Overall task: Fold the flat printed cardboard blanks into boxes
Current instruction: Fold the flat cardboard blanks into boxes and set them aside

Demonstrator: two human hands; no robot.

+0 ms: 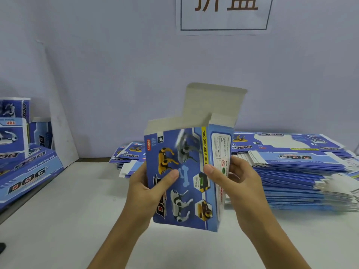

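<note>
One box (186, 177) held upright above the desk (77, 220), already opened from flat into a rectangular tube. Left hand (143, 189) grips its left edge, thumb pressed across the printed front; right hand (231, 183) grips the narrow right side panel, thumb on the front corner, fingers (236, 162) curled round the back. Top end not yet closed: the long lid flap (213, 101) and the side flaps stand up, grey inside showing. Bottom end cannot be judged from here. Finished boxes (14, 123) stand stacked at far left (a handful at most). A thick stack of flat blanks (301, 171) lies on the desk just behind the hands, so most of the job looks to remain.
</note>
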